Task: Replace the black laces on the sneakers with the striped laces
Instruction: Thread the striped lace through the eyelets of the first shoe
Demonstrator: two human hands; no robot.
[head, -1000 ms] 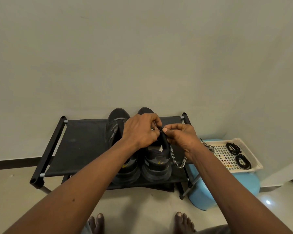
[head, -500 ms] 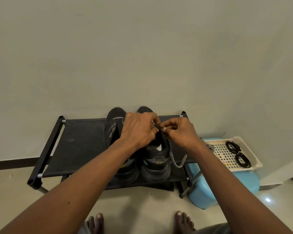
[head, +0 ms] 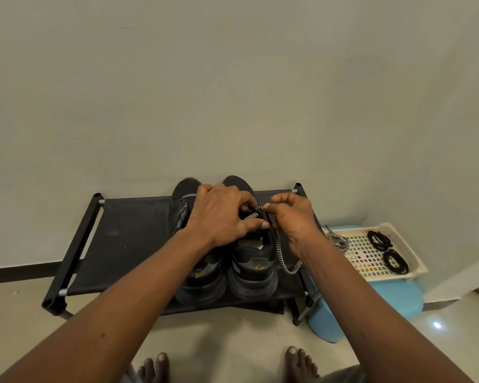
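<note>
- Risk, slipped tip: the right hand (head: pixel 293 217) pinches the striped lace (head: pixel 281 255) near its end between thumb and forefinger. A loose pinch would likely lose the eyelet.
- Risk, snag: the slack loop hangs beside the laced sneaker (head: pixel 253 266) and could catch on the rack (head: pixel 127 239) edge.
- Risk, twist: the left hand (head: pixel 221 217), fingers curled, holds the lace at the sneaker's throat. Uneven tension may skew the crossings.
- Lace: round woven cord, black-and-white, limp.
- Sneakers: dark and chunky-soled. The other sneaker (head: pixel 205 275) touches alongside.
- Rack: black fabric shelf, tubular frame.
- Tray (head: pixel 415 261): cream lattice plastic holding coiled black laces (head: pixel 379 240) and a spare striped lace (head: pixel 336 240).
</note>
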